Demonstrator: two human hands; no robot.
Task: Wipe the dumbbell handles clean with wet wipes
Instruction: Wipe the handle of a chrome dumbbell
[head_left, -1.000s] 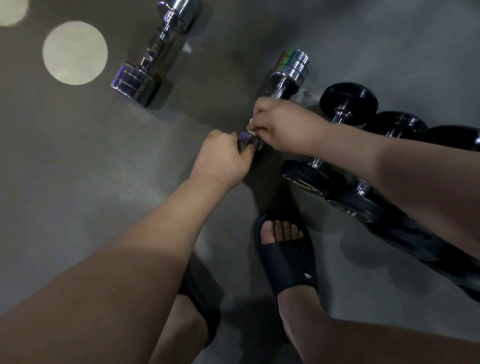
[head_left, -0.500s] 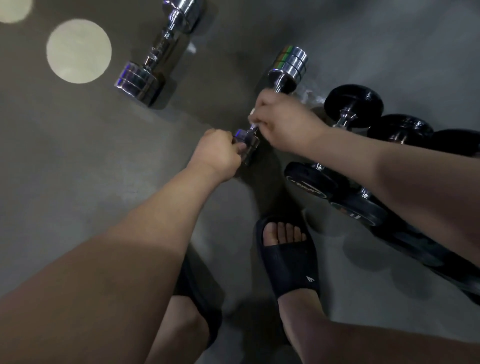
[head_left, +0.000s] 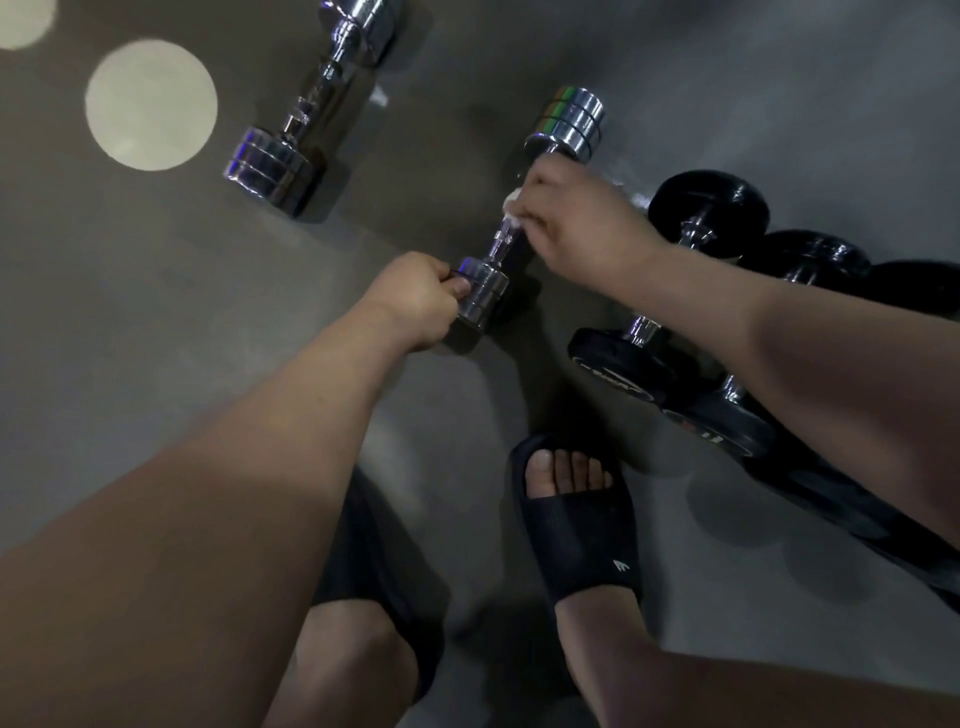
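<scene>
A chrome dumbbell (head_left: 569, 122) lies on the grey floor in the middle of the view. My left hand (head_left: 415, 296) grips its near head (head_left: 485, 293). My right hand (head_left: 576, 221) is curled round the far part of the handle (head_left: 503, 243) with a white wet wipe (head_left: 511, 202) pressed against the bar. Only a small corner of the wipe shows past my fingers.
A second chrome dumbbell (head_left: 306, 124) lies at the upper left. A row of black dumbbells (head_left: 709, 208) runs along the right side under my right forearm. My feet in black slides (head_left: 582, 525) stand just below the work. A round light spot (head_left: 150, 104) marks the floor.
My right hand has slid with the wipe along the handle away from me, toward the far head. More bare handle shows near my left hand, which has kept its grip.
</scene>
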